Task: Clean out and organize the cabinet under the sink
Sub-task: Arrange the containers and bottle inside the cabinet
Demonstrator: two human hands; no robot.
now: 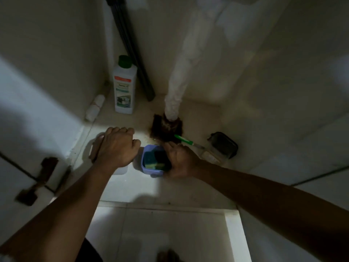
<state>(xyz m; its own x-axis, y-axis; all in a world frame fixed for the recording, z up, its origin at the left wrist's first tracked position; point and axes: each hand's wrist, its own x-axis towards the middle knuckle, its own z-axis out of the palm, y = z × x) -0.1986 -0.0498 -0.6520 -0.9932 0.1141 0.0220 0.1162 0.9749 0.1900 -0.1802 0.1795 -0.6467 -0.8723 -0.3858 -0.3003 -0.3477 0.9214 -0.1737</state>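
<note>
Two hands, fingers curled: left hand (pixel 115 146) on pale container (pixel 121 170), right hand (pixel 179 161) clasping squarish blue tub (pixel 151 172).

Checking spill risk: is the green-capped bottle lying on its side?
No, the green-capped bottle stands upright on the cabinet floor, cap on top.

Both arms reach forward; left hand (pixel 115 146) curled, right hand (pixel 179 161) blurred.

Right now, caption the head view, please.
Left hand grips a white container; right hand holds a blue sponge tub by the drainpipe.
</note>
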